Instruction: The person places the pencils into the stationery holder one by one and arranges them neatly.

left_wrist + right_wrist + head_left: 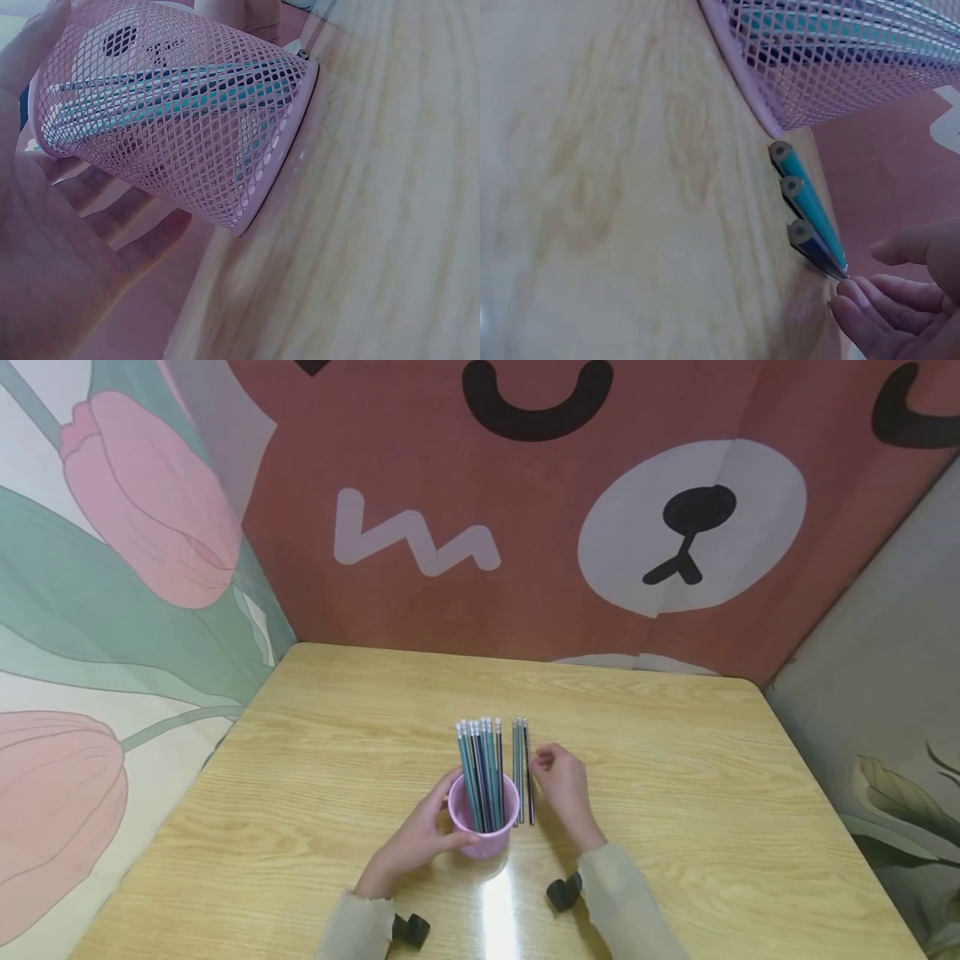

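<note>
A pink mesh pencil cup (483, 846) stands on the table, filled with teal and dark pencils (480, 768), their white eraser ends up. My left hand (420, 842) holds the cup from its left side, thumb at the near rim and fingers around the mesh. Just right of the cup, two teal pencils (815, 211) and a dark pencil (817, 249) lie side by side, unsharpened ends toward me. Beside the dark pencil is my right hand (567, 787), fingers loosely bent. In the right wrist view its fingertips (846, 291) are right at that pencil's far end, with the thumb apart.
The wooden table (337, 735) extends to a wall with a brown bear print (420, 618) behind it. Tulip-patterned fabric (150, 527) covers the left wall. Black wrist straps (564, 892) show at both sleeves.
</note>
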A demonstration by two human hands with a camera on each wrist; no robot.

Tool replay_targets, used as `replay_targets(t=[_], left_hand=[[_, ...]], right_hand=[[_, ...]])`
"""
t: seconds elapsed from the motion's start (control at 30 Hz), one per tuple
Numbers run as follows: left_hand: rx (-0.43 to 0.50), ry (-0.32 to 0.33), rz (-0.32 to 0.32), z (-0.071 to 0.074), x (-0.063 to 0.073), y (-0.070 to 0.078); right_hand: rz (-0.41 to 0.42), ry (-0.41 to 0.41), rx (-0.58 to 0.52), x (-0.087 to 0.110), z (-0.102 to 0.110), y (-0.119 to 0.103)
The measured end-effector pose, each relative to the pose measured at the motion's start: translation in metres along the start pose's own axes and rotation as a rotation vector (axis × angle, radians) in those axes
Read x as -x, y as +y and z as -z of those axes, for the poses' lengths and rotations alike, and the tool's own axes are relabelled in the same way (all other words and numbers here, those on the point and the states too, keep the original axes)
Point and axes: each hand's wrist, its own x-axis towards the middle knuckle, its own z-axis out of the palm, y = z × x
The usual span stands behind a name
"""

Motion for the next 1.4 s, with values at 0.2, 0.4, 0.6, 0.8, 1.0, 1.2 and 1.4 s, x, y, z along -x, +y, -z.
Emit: replay_targets(t=[0.2, 0.4, 0.6, 0.8, 1.0, 1.2, 1.4], left_hand=[[0.002, 0.004, 0.001, -0.001, -0.001, -0.001], [0.006, 0.009, -0.001, -0.001, 0.0, -0.002], [-0.017, 0.019, -0.023, -0.001, -0.001, -0.002], [-0.039, 0.036, -0.032, -0.001, -0.001, -0.001], [-0.043, 0.07, -0.036, -0.002, -0.001, -0.001], [-0.045, 0.082, -0.036, -0.002, 0.0, -0.001], [-0.033, 0.102, -0.014, -0.001, 0.001, -0.001]], right_hand=[[-0.049, -0.037, 0.053, -0.004, -0.002, 0.001], [-0.067, -0.078, 0.139, -0.01, -0.003, 0.0], [-0.029, -0.085, 0.244, -0.014, -0.003, 0.0], [-0.005, -0.091, 0.317, -0.014, -0.001, -0.003], [-0.01, -0.123, 0.303, -0.012, 0.002, -0.002], [-0.082, -0.171, 0.135, -0.012, 0.005, 0.006], [-0.153, -0.192, -0.113, -0.012, 0.011, 0.01]])
